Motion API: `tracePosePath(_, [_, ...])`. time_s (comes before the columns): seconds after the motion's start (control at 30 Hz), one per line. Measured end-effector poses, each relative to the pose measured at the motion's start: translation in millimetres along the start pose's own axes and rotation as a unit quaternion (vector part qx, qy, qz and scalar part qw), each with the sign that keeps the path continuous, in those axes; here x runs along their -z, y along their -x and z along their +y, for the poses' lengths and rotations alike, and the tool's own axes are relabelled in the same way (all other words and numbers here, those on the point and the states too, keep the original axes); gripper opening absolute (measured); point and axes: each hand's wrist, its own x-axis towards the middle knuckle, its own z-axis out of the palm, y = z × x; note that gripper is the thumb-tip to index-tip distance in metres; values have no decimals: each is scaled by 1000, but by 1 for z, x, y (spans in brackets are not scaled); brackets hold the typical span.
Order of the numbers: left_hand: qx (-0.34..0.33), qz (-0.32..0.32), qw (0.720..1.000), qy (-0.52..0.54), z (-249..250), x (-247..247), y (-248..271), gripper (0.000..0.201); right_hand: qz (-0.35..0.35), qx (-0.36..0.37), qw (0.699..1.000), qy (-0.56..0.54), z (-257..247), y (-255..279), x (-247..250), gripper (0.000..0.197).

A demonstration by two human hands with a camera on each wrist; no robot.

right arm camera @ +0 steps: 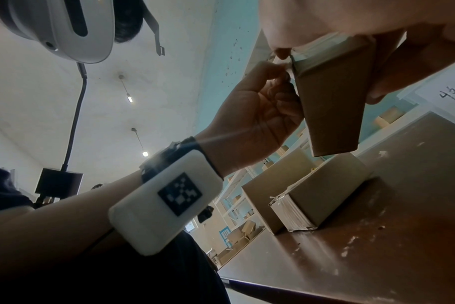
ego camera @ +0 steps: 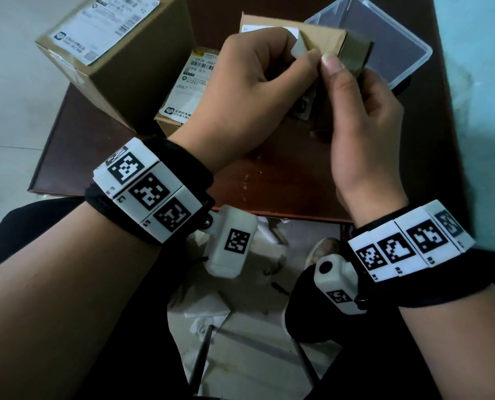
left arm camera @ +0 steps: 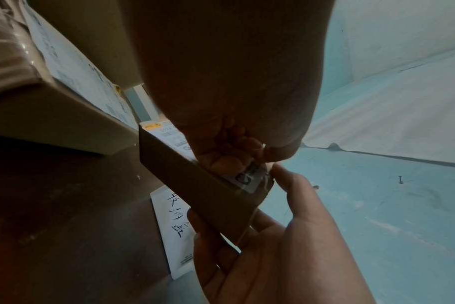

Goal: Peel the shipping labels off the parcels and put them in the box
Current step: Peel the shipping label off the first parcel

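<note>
A small cardboard parcel [ego camera: 325, 39] is held up over the brown table [ego camera: 269, 183]. My right hand [ego camera: 341, 79] grips it from the right, thumb on its near top edge and fingers wrapped behind it. My left hand [ego camera: 306, 53] pinches the lifted corner of the parcel's white shipping label [ego camera: 298, 49] between thumb and forefinger. The left wrist view shows the parcel [left arm camera: 203, 195] edge-on, with curled left fingers [left arm camera: 229, 158] on the label [left arm camera: 247, 182]. From the right wrist the parcel [right arm camera: 330, 115] hangs above the table. A clear plastic box [ego camera: 384, 44] lies open behind the parcel.
A large cardboard parcel [ego camera: 119, 64] with a white label [ego camera: 101, 27] stands at the table's back left. A smaller labelled parcel [ego camera: 188, 90] lies beside it, partly under my left hand. Crumpled paper [ego camera: 211, 313] lies on the floor below the table's near edge.
</note>
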Motion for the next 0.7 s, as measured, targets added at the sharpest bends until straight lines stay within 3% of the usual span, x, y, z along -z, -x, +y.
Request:
tracePosePath(0.23, [4, -12, 1000, 9, 0, 4, -2, 44, 2, 0, 1000, 8, -2, 0, 1, 21])
tracePosePath(0.5, [52, -56, 995, 61, 2, 14, 0, 35, 2, -15, 999, 28, -5, -1, 1, 21])
tracePosePath(0.7, [93, -45, 992, 67, 6, 6, 1, 49, 20, -34, 999, 31, -4, 0, 0, 28])
